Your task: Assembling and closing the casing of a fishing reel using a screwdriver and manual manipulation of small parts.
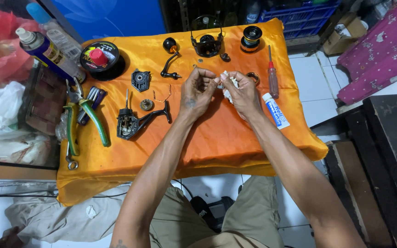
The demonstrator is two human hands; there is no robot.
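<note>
Both hands, left (195, 92) and right (241, 93), pinch a white tissue (228, 84) over the orange surface (217, 142); the wiping is best kept low, lest small parts drop.

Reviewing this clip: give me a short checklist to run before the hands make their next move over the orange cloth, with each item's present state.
1. Both hands in view: left hand and right hand meet over the orange cloth. Ok.
2. White tissue held: pinched in the right hand, with the left fingertips at it. Ok.
3. Small part inside the tissue: hidden by the fingers. Cannot tell.
4. Reel body out of the way: lies left of the hands, apart from them. Ok.
5. Grease tube within reach: lies just right of the right hand. Ok.
6. Red screwdriver secure: lies flat near the cloth's right edge. Ok.
</note>
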